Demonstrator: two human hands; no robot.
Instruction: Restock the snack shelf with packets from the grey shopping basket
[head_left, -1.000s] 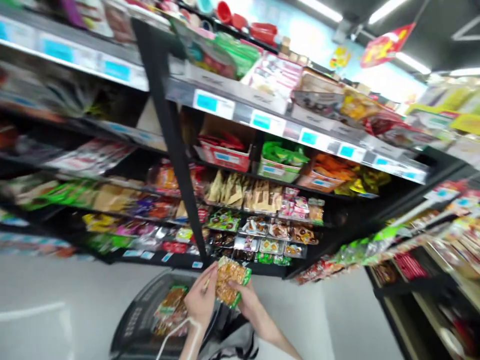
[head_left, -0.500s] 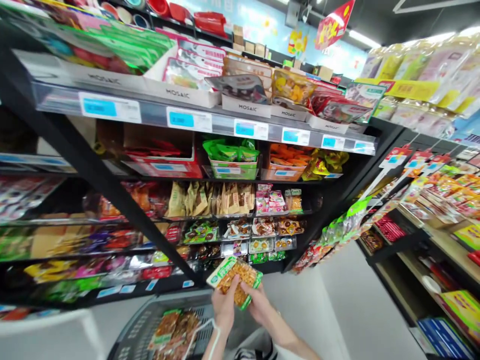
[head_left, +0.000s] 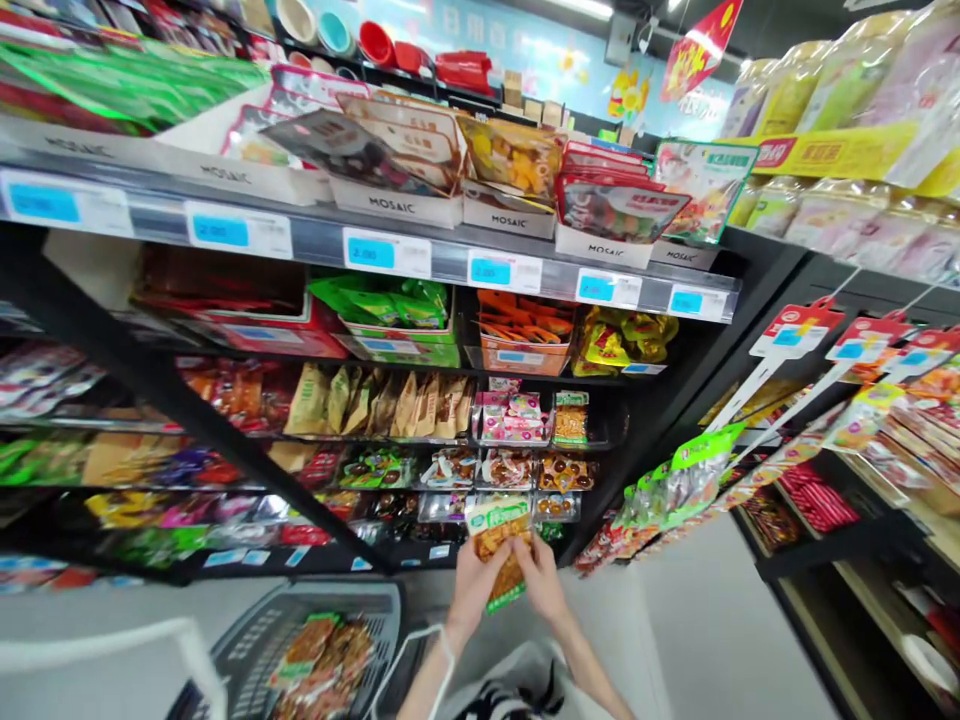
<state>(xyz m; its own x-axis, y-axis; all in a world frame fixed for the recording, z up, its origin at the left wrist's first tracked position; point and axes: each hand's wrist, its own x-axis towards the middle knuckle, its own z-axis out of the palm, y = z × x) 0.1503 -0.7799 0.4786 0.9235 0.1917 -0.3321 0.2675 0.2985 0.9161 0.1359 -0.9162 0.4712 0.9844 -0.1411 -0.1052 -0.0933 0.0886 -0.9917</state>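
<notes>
A flat snack packet [head_left: 501,527] with a pale and green label and golden-brown contents stands upright before me. My left hand [head_left: 476,585] grips its left side, and my right hand [head_left: 541,577] grips the right side. Both thumbs press on its front, close together. To the lower left, a grey shopping basket [head_left: 386,610] holds several packets, among them a green-labelled packet [head_left: 307,645] much like the one in my hands. Straight ahead, a similar packet [head_left: 571,418] rests on a lower shelf.
Shelves of bagged snacks fill the front; a price-tag rail [head_left: 315,248] juts out at the upper level. Hanging packets [head_left: 679,480] line hooks on the right. A slanted black post [head_left: 217,425] crosses the left. Pale floor [head_left: 675,600] shows at lower right.
The packet has turned from slanted to nearly upright and shifted slightly right and up in view. Both hands keep hold of it. The view has moved closer to the shelves.
</notes>
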